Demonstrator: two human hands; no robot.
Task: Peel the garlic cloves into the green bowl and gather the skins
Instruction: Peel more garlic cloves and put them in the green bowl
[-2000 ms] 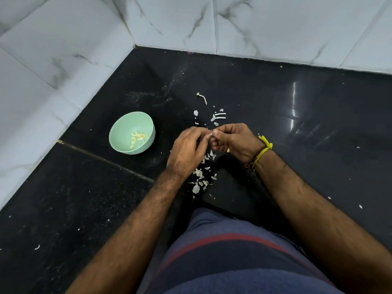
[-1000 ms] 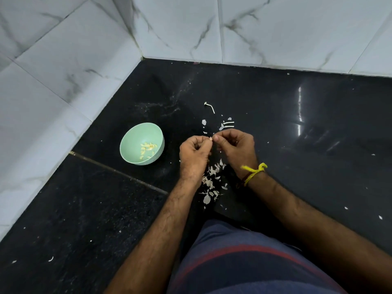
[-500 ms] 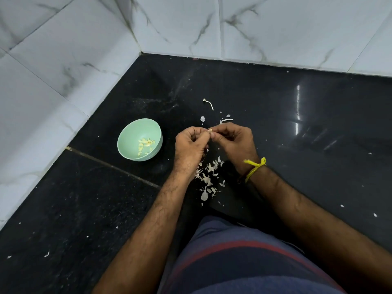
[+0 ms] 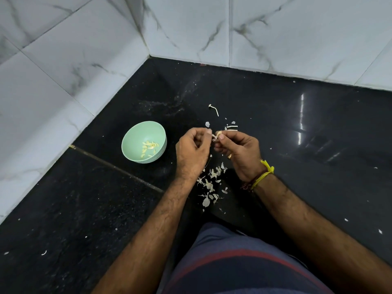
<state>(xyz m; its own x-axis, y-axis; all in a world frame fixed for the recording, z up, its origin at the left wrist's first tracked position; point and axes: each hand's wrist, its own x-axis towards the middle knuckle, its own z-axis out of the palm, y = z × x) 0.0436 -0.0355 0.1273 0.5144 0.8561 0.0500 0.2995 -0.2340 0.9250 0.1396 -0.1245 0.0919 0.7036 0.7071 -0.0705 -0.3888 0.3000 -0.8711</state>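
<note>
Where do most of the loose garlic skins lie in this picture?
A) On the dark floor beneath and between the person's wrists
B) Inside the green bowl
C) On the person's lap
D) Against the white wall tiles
A: the pile of skins lies on the black floor between the left hand and the right hand, while the green bowl holds only peeled cloves.

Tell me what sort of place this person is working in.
Probably a kitchen counter corner in a home. A polished black stone surface meets white marble-look wall tiles, and a green bowl of peeled garlic sits beside scattered skins.
</note>
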